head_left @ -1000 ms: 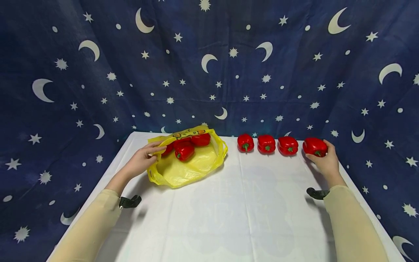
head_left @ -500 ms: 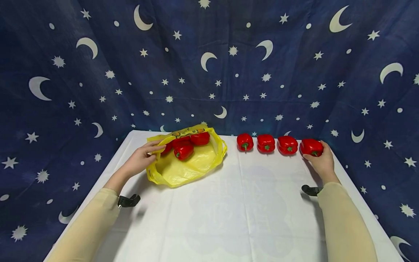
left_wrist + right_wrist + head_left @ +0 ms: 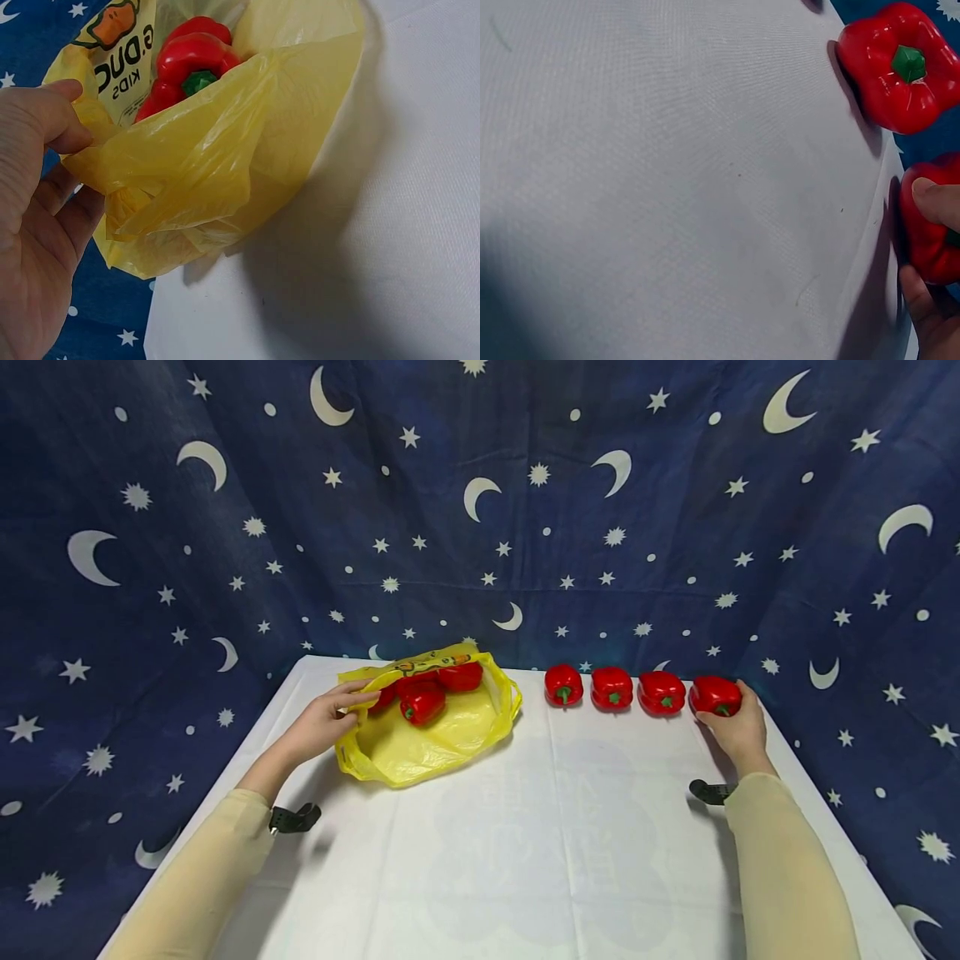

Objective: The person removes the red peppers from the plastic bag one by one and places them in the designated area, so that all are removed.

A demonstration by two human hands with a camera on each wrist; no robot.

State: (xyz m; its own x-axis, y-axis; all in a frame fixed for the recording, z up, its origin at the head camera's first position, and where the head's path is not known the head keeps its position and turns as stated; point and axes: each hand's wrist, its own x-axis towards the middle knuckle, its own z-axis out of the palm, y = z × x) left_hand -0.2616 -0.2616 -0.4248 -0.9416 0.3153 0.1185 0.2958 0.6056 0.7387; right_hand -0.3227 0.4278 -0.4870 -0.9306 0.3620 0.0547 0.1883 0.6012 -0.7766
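Observation:
My left hand [image 3: 322,727] pinches the rim of a yellow plastic bag [image 3: 427,760] between thumb and fingers. The bag lies on its side with its mouth facing me. Several red bell peppers [image 3: 422,702] sit inside it, partly behind the upper rim. In the left wrist view, a green-stemmed pepper [image 3: 187,64] shows past the bag's edge. At the far right, my right hand [image 3: 741,731] grips a red bell pepper [image 3: 714,695] at the end of a row. The right wrist view shows the thumb [image 3: 939,204] on that pepper, which is cut off by the frame.
Three more red bell peppers stand in the row: the left one [image 3: 563,686], the middle one [image 3: 612,688] and the right one [image 3: 662,693]. All rest near the back edge of a white-covered table [image 3: 525,860]. Behind hangs a dark blue curtain [image 3: 420,510] with moons and stars.
My right hand has moved slightly left with its pepper, now closer to the other peppers in the row. The left hand and the bag stay where they were.

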